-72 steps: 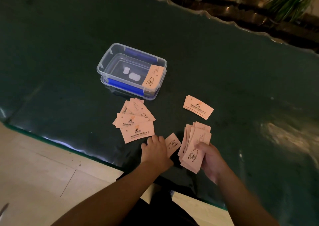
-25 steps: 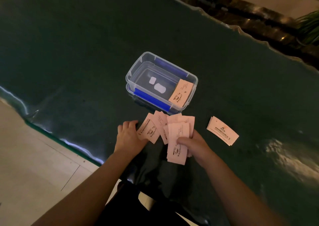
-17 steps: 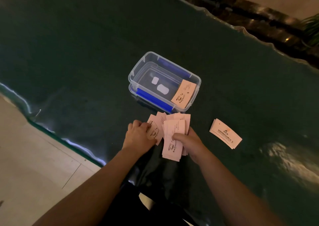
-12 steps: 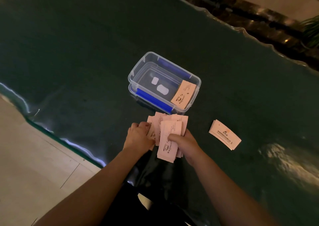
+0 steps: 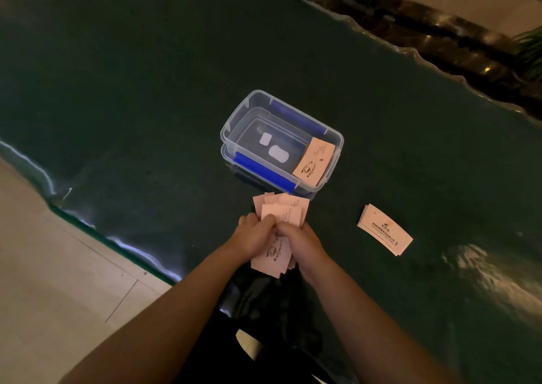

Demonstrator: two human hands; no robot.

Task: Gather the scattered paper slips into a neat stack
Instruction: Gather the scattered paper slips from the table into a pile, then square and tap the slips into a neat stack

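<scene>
Ragged bundle of slips (image 5: pixel 281 216) clamped between left hand (image 5: pixel 254 238) and right hand (image 5: pixel 297 241), both closed; squaring under way. Small pile (image 5: pixel 384 229) at right to be collected next.

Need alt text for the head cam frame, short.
Both hands, left and right, squeeze a bundle of pink slips together over a dark green table. A small stack lies to the right; behind, a clear box holds one slip.
</scene>
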